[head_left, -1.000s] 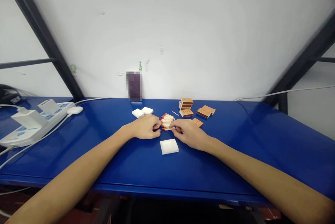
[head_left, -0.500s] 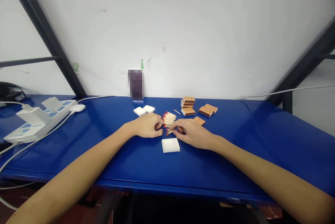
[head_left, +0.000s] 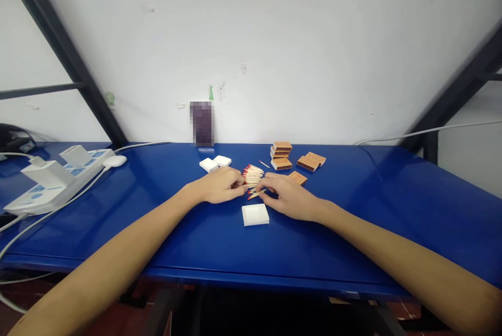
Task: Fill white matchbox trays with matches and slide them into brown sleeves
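A loose pile of red-tipped matches (head_left: 254,172) lies on the blue table between my hands. My left hand (head_left: 223,185) is curled at the left side, its thumb and fingers closed at the red heads. From the right, my right hand (head_left: 289,198) grips the bare ends of a few matches at the pile's near side. Its fingers partly cover them. Just nearer to me sits an open white matchbox tray (head_left: 255,215). One single match (head_left: 264,164) lies apart behind the pile.
Two white trays (head_left: 208,165) lie behind my left hand. Brown matchboxes are stacked (head_left: 281,163) at the back, with more boxes (head_left: 311,161) to their right and one box (head_left: 298,178) beside my right hand. A power strip (head_left: 58,184) with cables occupies the left.
My left thumb has moved up and inward against the match heads. My right fingers have shifted slightly at the near matches. The view has tilted a little.
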`<state>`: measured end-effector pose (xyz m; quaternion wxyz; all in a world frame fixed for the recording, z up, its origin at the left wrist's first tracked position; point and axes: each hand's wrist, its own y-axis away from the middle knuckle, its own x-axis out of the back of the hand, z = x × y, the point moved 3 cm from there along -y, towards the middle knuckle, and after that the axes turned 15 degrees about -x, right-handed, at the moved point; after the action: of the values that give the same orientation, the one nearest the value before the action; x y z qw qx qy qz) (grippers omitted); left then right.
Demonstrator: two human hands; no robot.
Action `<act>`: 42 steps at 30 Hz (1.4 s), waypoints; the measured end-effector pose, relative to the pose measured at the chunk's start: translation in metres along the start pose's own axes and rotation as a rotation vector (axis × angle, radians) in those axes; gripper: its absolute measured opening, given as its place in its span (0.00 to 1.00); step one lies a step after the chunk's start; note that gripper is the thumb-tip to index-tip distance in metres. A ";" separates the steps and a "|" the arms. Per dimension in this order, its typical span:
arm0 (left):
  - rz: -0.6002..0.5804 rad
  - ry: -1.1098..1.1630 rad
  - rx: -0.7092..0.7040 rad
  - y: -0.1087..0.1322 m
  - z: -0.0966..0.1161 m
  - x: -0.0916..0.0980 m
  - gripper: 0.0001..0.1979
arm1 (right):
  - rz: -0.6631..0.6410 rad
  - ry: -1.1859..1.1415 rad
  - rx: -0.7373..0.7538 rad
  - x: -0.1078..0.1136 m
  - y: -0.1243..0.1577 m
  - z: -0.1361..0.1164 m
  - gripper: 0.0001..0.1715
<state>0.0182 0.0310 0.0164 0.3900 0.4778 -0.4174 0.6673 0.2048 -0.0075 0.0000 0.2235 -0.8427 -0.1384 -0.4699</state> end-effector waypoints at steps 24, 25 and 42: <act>0.206 0.099 0.256 -0.003 -0.007 -0.011 0.26 | -0.034 -0.072 -0.005 0.003 -0.002 -0.002 0.07; 0.211 0.116 0.254 -0.003 -0.008 -0.011 0.25 | -0.036 -0.070 -0.001 0.003 -0.002 -0.001 0.07; 0.325 0.104 0.238 -0.002 -0.014 -0.011 0.23 | -0.002 -0.020 0.064 0.004 -0.001 -0.004 0.11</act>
<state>0.0188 0.0435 0.0031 0.2390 0.4118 -0.3865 0.7899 0.2033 -0.0080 0.0050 0.2483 -0.8397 -0.1565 -0.4569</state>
